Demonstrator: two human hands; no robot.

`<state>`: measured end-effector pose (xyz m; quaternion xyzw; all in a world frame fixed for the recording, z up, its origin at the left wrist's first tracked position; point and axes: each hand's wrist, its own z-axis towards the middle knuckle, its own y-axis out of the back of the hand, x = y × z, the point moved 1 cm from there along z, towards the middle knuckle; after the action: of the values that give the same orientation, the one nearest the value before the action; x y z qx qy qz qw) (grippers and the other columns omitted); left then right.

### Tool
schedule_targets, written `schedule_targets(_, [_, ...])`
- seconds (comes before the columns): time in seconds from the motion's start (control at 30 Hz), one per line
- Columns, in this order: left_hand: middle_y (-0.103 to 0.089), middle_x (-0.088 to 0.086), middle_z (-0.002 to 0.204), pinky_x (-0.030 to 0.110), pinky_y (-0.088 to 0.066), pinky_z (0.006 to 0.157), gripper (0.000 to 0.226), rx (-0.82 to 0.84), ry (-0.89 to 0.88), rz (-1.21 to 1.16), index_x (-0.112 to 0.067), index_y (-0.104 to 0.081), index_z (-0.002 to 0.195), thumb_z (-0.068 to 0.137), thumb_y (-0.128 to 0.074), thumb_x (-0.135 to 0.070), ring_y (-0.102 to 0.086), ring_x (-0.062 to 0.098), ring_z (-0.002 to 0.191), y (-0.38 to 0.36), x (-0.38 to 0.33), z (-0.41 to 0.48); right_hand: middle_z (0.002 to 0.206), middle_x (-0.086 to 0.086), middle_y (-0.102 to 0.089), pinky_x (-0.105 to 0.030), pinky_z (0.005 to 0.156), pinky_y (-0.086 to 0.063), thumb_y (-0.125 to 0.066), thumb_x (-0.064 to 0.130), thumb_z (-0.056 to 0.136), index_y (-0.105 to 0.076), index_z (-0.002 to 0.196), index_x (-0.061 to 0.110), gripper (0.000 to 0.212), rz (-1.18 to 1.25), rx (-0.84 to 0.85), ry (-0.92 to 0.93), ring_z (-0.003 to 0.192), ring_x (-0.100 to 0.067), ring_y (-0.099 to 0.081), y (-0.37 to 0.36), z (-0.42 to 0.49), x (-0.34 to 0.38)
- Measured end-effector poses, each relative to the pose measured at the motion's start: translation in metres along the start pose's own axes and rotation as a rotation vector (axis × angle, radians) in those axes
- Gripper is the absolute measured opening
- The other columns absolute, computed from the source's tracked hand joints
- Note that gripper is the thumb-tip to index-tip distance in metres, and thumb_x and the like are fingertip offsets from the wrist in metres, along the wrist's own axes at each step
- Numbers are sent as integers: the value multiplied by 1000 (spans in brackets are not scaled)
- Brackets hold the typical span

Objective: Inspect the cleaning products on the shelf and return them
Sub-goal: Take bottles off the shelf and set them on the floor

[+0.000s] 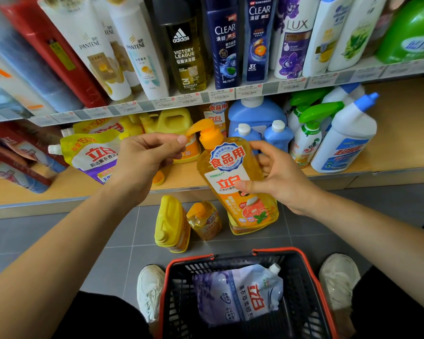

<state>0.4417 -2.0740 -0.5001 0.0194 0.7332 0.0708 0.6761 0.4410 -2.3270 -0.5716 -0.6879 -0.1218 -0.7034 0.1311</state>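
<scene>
A person's right hand [279, 182] gripped an orange pump bottle of dish soap [233, 172], thumb across the front label and fingers wrapped behind. The bottle was held in the air, tilted slightly, in front of the lower wooden shelf [389, 133] of cleaning products. The left hand [145, 162] had its fingers curled, with the thumb tip right at the end of the pump's spout; whether it pinched the spout could not be told. Below, on the grey tiled floor, stood a yellow jug [171, 223] and a small orange bottle [205, 220]. A black basket with a red rim [311, 272] held a lavender refill pouch [240, 294].
</scene>
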Motion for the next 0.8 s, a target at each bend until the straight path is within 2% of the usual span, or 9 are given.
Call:
schedule_targets(0.2, [-73, 1, 72, 35, -49, 71, 18, -20, -47, 60, -23, -78, 70, 70, -79, -41, -63, 15, 70, 1, 4, 3, 109, 1, -76, -30, 78, -60, -89, 30, 62, -56, 123, 31, 70, 0, -11, -25, 99, -15, -73, -1, 1, -2])
schedule_targets(0.3, [-72, -1, 69, 28, -52, 66, 18, -3, -78, 96, -24, -77, 68, 70, -78, -42, -63, 11, 67, -1, 8, 4, 108, 0, -76, -33, 78, -61, -89, 29, 62, -58, 120, 32, 66, 54, -20, -63, 100, -18, -73, -1, 2, -3])
schedule_targets(0.4, [-76, -2, 78, 22, -54, 66, 12, 58, -51, 141, -20, -76, 83, 83, -73, -31, -68, 7, 70, -8, 16, -1, 105, 0, -77, -30, 75, -60, -87, 26, 63, -59, 118, 29, 62, 155, -50, -113, 98, -18, -74, -1, 3, -2])
schedule_targets(0.47, [-78, 2, 93, 29, -57, 74, 9, 116, 41, 163, -17, -76, 96, 92, -69, -22, -72, 11, 80, -14, 24, -6, 106, -3, -77, -35, 78, -61, -86, 26, 63, -59, 122, 22, 66, 222, -101, -148, 99, -21, -74, 0, 5, -1])
schedule_targets(0.53, [-76, 6, 108, 38, -58, 85, 20, 216, 165, 185, -18, -74, 110, 91, -73, -25, -73, 18, 96, -22, 35, -13, 109, -6, -76, -43, 83, -60, -85, 27, 63, -57, 126, 17, 70, 290, -156, -183, 101, -25, -73, 1, 6, 2])
schedule_targets(0.57, [-75, 4, 113, 40, -57, 88, 33, 275, 218, 205, -20, -71, 116, 85, -78, -31, -72, 20, 102, -27, 41, -17, 110, -6, -76, -45, 84, -59, -85, 28, 63, -57, 126, 17, 70, 320, -181, -201, 102, -26, -73, 2, 6, 4])
schedule_targets(0.67, [-74, -3, 117, 28, -58, 84, 67, 458, 286, 192, -25, -61, 129, 68, -83, -42, -71, 14, 106, -43, 58, -32, 112, -5, -75, -47, 79, -58, -83, 27, 69, -59, 124, 19, 61, 399, -223, -251, 101, -27, -73, 5, 6, 6])
schedule_targets(0.7, [-75, -4, 116, 25, -58, 84, 76, 476, 282, 165, -26, -58, 131, 63, -86, -45, -71, 13, 106, -48, 63, -35, 113, -5, -75, -50, 77, -59, -82, 27, 70, -59, 123, 20, 58, 429, -226, -264, 101, -27, -73, 5, 6, 6])
schedule_targets(0.8, [-75, -2, 116, 34, -58, 93, 84, 371, 253, 116, -24, -57, 130, 56, -87, -49, -71, 14, 107, -57, 73, -35, 118, -7, -73, -55, 76, -58, -81, 26, 73, -58, 127, 17, 59, 522, -237, -284, 105, -31, -71, 7, 5, 5])
